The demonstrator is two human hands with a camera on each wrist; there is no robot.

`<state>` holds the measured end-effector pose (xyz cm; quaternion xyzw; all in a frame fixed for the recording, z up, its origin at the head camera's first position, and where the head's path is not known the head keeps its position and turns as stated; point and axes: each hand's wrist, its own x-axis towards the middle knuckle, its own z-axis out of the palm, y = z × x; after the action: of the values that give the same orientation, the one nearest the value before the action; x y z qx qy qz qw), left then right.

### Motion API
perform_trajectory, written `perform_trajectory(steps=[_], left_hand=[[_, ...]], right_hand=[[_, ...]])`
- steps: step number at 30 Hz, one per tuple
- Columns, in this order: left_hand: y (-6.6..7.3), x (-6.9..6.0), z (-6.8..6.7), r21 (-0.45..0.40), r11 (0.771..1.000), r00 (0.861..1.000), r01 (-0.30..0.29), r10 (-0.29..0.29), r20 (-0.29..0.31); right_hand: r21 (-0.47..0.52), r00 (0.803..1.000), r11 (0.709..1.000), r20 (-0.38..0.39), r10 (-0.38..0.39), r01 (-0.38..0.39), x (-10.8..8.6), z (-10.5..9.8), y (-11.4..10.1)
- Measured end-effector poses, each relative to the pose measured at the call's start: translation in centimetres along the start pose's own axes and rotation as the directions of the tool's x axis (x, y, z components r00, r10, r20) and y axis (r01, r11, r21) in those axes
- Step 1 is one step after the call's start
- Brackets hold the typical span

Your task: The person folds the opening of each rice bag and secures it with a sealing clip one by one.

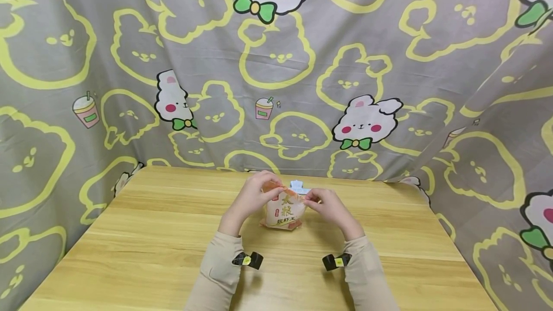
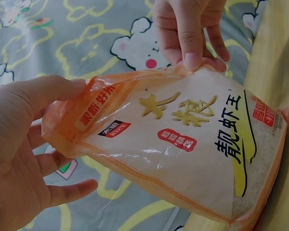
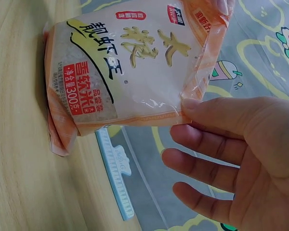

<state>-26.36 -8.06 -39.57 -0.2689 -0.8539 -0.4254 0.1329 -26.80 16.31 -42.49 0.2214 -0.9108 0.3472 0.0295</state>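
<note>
A plastic bag of rice (image 1: 285, 212), white with orange edges, stands upright on the table. At its top left corner the left hand (image 1: 255, 195) pinches the orange edge between thumb and forefinger; the left hand (image 2: 26, 144) has its other fingers spread behind the bag (image 2: 183, 134). The right hand (image 1: 329, 208) pinches the top right corner; in the right wrist view the right hand (image 3: 241, 149) has its thumb on the bag's (image 3: 130, 62) edge, other fingers apart from it. Behind the bag lies a light blue sealing clip (image 1: 300, 190), also visible in the right wrist view (image 3: 114, 175).
The wooden table (image 1: 151, 234) reaches back to a grey patterned curtain (image 1: 207, 61), which also hangs along both sides. Black wrist cameras sit on the left sleeve (image 1: 218, 263) and the right sleeve (image 1: 369, 268).
</note>
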Motion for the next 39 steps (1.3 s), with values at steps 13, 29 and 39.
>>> perform_trajectory(steps=[13,29,39], left_hand=[[0.15,-0.1,-0.03,0.007,1.0,1.0,-0.008,0.008,-0.005],[0.32,-0.05,0.02,0.031,0.997,0.994,-0.066,0.069,-0.089],[0.18,-0.05,0.22,0.042,0.994,0.986,-0.102,0.106,-0.132]], right_hand=[[-0.001,1.0,1.0,0.007,-0.008,0.008,-0.01,-0.04,0.16],[-0.006,1.0,1.0,0.005,-0.004,0.004,-0.13,-0.06,0.11],[-0.005,1.0,1.0,0.005,0.005,-0.005,-0.07,-0.07,0.05]])
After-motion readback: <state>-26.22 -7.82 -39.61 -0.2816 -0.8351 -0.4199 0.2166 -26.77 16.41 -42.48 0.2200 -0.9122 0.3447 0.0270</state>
